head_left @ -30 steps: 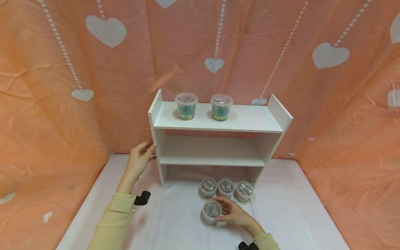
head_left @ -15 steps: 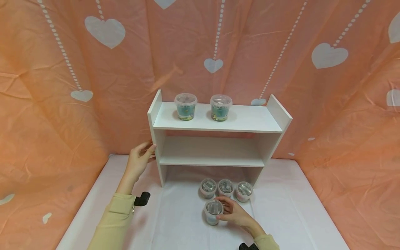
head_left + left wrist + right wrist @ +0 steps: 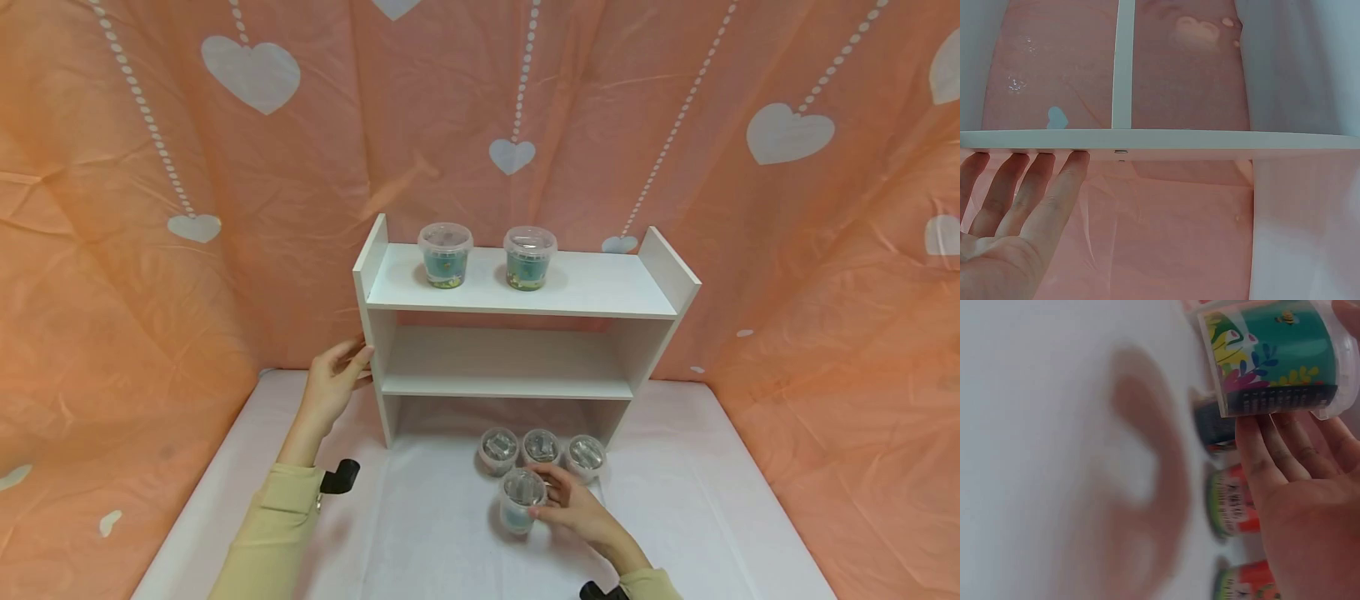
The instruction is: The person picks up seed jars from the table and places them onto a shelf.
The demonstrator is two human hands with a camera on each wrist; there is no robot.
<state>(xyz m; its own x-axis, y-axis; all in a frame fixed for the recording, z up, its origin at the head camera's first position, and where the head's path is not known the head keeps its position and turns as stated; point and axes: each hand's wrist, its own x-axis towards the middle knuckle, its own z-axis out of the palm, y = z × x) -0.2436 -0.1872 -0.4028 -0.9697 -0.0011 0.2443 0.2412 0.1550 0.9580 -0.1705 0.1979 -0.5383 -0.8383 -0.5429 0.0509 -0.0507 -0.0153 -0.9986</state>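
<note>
Grips a lidded tub (image 3: 517,502) between curled fingers and thumb of the right hand (image 3: 581,511), over the table (image 3: 435,533) at six o'clock from the shelf (image 3: 510,358), near three other tubs (image 3: 542,447) towards twelve. Touches the shelf's nine-o'clock side with nearly straight fingers of the left hand (image 3: 334,377).

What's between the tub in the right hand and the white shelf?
Three tubs stand in a row between the held tub and the white shelf, as the head view shows.
</note>
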